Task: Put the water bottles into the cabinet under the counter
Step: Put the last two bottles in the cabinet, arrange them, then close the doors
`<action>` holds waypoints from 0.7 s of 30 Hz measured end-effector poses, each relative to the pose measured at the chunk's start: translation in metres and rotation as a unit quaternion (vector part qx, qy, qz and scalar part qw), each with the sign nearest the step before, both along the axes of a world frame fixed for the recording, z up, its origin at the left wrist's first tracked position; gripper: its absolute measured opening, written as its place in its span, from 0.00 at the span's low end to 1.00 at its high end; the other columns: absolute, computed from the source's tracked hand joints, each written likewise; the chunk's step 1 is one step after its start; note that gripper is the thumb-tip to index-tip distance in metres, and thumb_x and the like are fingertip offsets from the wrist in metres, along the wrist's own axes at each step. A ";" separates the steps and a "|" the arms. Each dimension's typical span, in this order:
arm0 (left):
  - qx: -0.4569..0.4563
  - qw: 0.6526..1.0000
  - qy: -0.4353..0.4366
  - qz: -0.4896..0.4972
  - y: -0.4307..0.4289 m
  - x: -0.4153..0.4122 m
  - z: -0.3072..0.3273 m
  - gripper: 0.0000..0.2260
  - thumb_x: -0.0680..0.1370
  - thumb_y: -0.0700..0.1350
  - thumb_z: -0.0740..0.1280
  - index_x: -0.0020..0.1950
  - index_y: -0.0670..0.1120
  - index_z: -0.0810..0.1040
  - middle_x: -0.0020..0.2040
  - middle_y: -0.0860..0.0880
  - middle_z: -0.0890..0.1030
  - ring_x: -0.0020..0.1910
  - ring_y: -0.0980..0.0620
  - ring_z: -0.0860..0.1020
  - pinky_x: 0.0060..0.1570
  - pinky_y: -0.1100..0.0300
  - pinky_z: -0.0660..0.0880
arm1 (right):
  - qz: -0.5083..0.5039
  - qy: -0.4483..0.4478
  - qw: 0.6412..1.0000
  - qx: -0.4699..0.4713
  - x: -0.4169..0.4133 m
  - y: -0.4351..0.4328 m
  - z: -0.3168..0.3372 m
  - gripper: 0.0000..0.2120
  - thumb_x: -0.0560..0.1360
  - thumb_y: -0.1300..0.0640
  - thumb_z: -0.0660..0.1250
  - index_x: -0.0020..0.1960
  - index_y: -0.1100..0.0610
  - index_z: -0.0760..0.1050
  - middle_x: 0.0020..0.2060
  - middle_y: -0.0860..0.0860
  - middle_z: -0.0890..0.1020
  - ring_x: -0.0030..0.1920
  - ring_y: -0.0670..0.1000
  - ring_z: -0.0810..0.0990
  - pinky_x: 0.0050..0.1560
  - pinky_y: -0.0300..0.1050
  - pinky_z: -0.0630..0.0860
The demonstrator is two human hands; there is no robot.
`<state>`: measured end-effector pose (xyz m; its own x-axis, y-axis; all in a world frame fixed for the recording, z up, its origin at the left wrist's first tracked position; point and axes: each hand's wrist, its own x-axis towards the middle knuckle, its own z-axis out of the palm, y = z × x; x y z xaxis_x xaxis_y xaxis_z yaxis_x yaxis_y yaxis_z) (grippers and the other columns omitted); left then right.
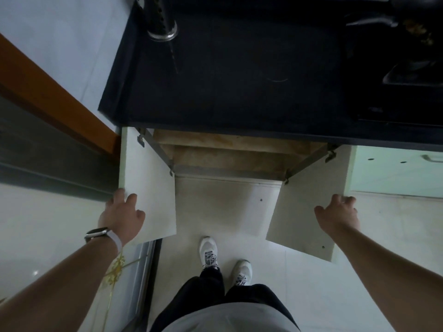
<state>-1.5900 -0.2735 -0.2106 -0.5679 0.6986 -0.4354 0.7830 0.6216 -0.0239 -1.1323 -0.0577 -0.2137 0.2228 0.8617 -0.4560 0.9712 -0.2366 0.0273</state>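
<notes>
A metal pipe (pixel 161 22) with a round chrome base stands at the far left of the picture's top edge. Well to its right, in the top right corner, sits a dark stove (pixel 407 56) with something black resting on it. Far below the pipe, white floor tiles (pixel 311 283) spread out, with two white sneakers (pixel 208 251) standing on them. Left of the pipe and lower, an orange-brown wooden frame (pixel 55 101) runs diagonally, and a pale green panel (pixel 395 171) lies low to the right.

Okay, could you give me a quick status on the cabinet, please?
Left hand on left door, right hand on right door. Both doors open. No water bottles in view. Opening unobstructed.
</notes>
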 end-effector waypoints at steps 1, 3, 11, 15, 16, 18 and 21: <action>0.007 1.000 -0.005 -0.020 0.001 0.001 0.000 0.18 0.80 0.49 0.64 0.68 0.45 0.73 0.73 0.44 0.64 0.63 0.42 0.71 0.50 0.49 0.76 | 0.003 0.012 1.000 -0.002 -0.008 0.000 0.001 0.26 0.75 0.51 0.64 0.68 0.63 0.65 0.61 0.62 0.66 0.57 0.65 0.72 0.51 0.55 0.73; 0.014 0.998 -0.020 -0.063 0.006 0.006 -0.001 0.17 0.80 0.51 0.64 0.67 0.47 0.75 0.75 0.46 0.64 0.64 0.44 0.71 0.51 0.52 0.77 | 0.002 0.046 0.999 -0.001 -0.027 0.000 0.003 0.25 0.75 0.52 0.63 0.68 0.63 0.66 0.61 0.62 0.66 0.56 0.66 0.73 0.51 0.54 0.73; 0.083 0.967 -0.107 -0.216 0.034 0.041 -0.014 0.18 0.79 0.55 0.63 0.65 0.48 0.78 0.76 0.45 0.66 0.68 0.42 0.69 0.54 0.51 0.79 | -0.056 0.235 0.969 0.053 -0.097 0.006 0.007 0.20 0.78 0.54 0.63 0.68 0.59 0.68 0.69 0.58 0.61 0.45 0.57 0.73 0.43 0.43 0.73; 0.071 0.954 -0.134 -0.257 0.052 0.049 -0.020 0.22 0.79 0.56 0.62 0.72 0.51 0.71 0.81 0.49 0.56 0.74 0.42 0.62 0.57 0.52 0.78 | -0.054 0.256 0.964 0.035 -0.114 0.012 0.003 0.25 0.75 0.58 0.68 0.70 0.55 0.68 0.74 0.53 0.54 0.44 0.54 0.74 0.36 0.36 0.73; 0.071 0.954 -0.136 -0.259 0.056 0.049 -0.021 0.23 0.79 0.55 0.62 0.73 0.52 0.70 0.81 0.50 0.55 0.74 0.42 0.62 0.58 0.52 0.77 | -0.052 0.259 0.964 0.026 -0.118 0.013 0.002 0.27 0.74 0.59 0.69 0.71 0.55 0.67 0.75 0.53 0.53 0.45 0.55 0.75 0.37 0.37 0.75; 0.071 0.956 -0.131 -0.253 0.066 0.048 -0.021 0.23 0.80 0.53 0.63 0.75 0.51 0.68 0.82 0.50 0.53 0.73 0.42 0.64 0.57 0.52 0.78 | -0.049 0.257 0.965 0.020 -0.124 0.018 0.003 0.31 0.73 0.57 0.72 0.72 0.55 0.65 0.75 0.54 0.51 0.44 0.55 0.77 0.37 0.38 0.75; 0.055 0.957 -0.118 -0.261 0.077 0.045 -0.022 0.24 0.81 0.53 0.62 0.78 0.53 0.64 0.82 0.51 0.51 0.72 0.45 0.65 0.53 0.57 0.79 | -0.052 0.257 0.965 0.009 -0.128 0.025 0.006 0.35 0.71 0.54 0.75 0.74 0.53 0.62 0.74 0.54 0.49 0.40 0.54 0.79 0.37 0.39 0.77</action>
